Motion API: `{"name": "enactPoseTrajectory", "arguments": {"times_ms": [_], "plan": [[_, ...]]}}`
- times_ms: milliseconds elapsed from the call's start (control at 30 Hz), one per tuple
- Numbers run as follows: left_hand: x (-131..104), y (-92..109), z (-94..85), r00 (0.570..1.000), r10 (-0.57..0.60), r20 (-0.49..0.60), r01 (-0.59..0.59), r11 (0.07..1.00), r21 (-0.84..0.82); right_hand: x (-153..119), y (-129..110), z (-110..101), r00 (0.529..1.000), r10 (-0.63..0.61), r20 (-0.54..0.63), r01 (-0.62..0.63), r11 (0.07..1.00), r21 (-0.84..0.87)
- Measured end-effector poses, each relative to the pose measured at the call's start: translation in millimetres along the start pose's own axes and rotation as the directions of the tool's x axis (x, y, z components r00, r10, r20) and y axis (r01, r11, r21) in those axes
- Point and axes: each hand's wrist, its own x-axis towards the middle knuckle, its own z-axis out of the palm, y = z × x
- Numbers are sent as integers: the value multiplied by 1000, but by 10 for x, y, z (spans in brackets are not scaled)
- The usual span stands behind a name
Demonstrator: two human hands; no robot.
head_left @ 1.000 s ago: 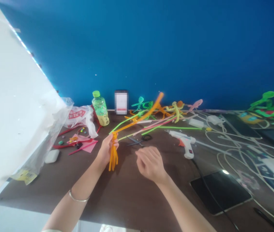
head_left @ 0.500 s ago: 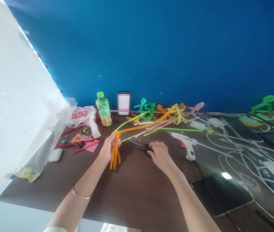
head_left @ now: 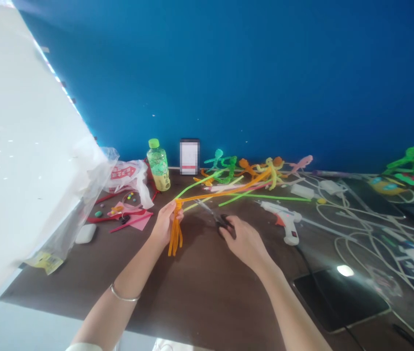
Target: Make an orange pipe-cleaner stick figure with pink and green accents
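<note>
My left hand [head_left: 165, 222] pinches a bundle of orange pipe cleaners [head_left: 175, 239] at a wrapped band. Short ends hang below the fist, while long orange stems stretch away to the right across the table. Thumb and fingers of my right hand [head_left: 245, 241] are at the dark handles of a pair of scissors [head_left: 211, 212]. The metal blades point up and left toward the long orange stems, just right of my left hand. A green pipe cleaner [head_left: 197, 184] slants behind the bundle. More green stems [head_left: 278, 197] lie beyond the scissors.
A white glue gun [head_left: 283, 222] lies right of my right hand, with white cables [head_left: 333, 214] and a black tablet [head_left: 338, 297] beyond. At the back stand a green-capped bottle [head_left: 159, 168], a phone [head_left: 190, 157] and pipe-cleaner figures [head_left: 231, 168]. Plastic bags [head_left: 128, 175] lie left.
My right hand has taken hold of the scissors, and the blades have shifted up toward the orange stems. My left hand keeps its grip. The view has turned slightly.
</note>
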Motion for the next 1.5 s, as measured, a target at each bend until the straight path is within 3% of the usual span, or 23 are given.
{"name": "enactPoseTrajectory", "arguments": {"times_ms": [200,433,733,1067,1333,1400,1500], "plan": [[5,-19,-16,999,20,-35,-19,1000,3,-19,-70,-175,988,21,151,-24,1000,18],[-91,-90,99,999,-35,-22,36,998,44,-54,-268,-99,988,-99,117,82,986,145],[-301,-191,273,990,-125,70,115,985,131,-81,-372,14,998,-53,26,51,996,71],[-315,-249,262,984,-164,73,157,982,104,-62,-364,119,997,-59,47,58,998,39],[-292,-254,264,979,-180,94,177,983,39,-44,-332,187,988,-151,18,151,989,-8],[-271,-244,252,982,-178,68,177,984,16,-17,-313,165,993,-118,-5,118,993,12],[-239,-228,234,982,-188,31,188,982,-9,45,-251,139,998,58,-29,-56,997,60]]}}
